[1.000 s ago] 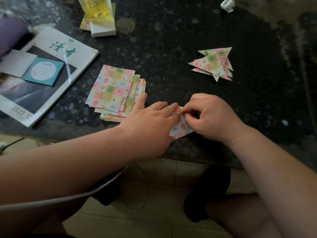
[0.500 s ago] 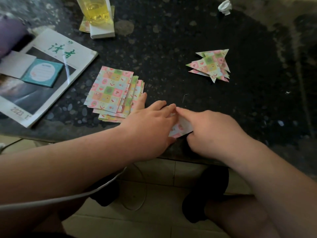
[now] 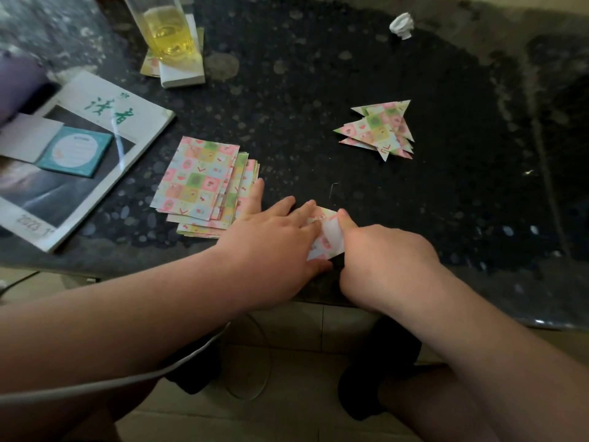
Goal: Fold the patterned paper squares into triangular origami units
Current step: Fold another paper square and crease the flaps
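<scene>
Dark speckled tabletop is carrying everything. Just right of the stack of squares, the left hand is pressing flat-fingered on the half-folded paper while the right hand is pushing one straight finger onto its white flap, other fingers hidden. Aligning edges before creasing seems wise.

A dark speckled stone table stands over a pale tiled floor.

Left hand flat on folded paper, right hand pressing its white flap, unfolded stack beside
</scene>
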### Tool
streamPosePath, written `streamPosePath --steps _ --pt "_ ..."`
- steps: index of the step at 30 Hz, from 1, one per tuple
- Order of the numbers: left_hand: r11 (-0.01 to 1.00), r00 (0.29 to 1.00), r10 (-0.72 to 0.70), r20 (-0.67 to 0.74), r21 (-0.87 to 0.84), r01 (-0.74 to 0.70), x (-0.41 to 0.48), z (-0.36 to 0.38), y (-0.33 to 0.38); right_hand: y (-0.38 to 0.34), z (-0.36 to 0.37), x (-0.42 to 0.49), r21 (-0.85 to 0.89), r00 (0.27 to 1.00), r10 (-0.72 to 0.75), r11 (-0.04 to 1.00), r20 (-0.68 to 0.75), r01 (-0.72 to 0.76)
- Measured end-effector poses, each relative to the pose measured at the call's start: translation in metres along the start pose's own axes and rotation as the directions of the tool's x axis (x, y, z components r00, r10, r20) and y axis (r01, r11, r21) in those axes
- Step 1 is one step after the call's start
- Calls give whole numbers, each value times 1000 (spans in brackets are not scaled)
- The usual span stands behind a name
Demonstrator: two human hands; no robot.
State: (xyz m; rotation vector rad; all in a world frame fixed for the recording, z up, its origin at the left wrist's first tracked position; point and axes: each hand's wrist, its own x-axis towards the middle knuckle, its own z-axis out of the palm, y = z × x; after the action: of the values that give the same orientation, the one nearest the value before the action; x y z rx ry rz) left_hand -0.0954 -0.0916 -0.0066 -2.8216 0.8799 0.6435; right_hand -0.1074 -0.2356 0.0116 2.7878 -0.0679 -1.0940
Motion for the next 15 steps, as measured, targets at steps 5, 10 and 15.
streamPosePath --steps 5,10,15 --pt "997 997 -79 4 20 79 -5 2 5 -3 -2 1 -19 999 -9 1000 34 10" --pt "999 996 -53 -75 -6 53 -11 6 9 -3 -4 2 -18 998 -57 998 -8 57" --pt "1000 994 1 -105 -17 -3 -7 7 10 -3 -4 7 -14 997 -81 997 -15 81"
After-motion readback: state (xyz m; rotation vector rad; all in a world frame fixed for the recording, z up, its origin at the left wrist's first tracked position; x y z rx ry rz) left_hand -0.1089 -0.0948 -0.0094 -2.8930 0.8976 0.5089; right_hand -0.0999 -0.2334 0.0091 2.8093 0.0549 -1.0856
